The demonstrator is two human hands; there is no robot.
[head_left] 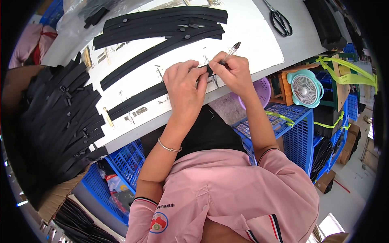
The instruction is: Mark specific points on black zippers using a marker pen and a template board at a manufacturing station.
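Note:
A black zipper strip (139, 98) lies along the white board (259, 52) near the table's front edge. My left hand (183, 88) is closed on it near its right end, fingers curled and thumb pressed in. Just to the right, my right hand (234, 73) holds a pen (233, 49), its dark end pointing up and away. That hand's thumb and forefinger pinch close to the strip's end; whether they grip it too is hidden. Beyond both hands lie more black zippers (162, 22) with small dark sliders, and one more zipper (137, 65) slants toward the left.
A large heap of black zippers (48, 109) covers the left side by a cardboard box (65, 190). Black-handled scissors (280, 23) rest at the far right. Below the table edge stand blue crates (298, 137), a purple basket (261, 92) and a turquoise fan (305, 88).

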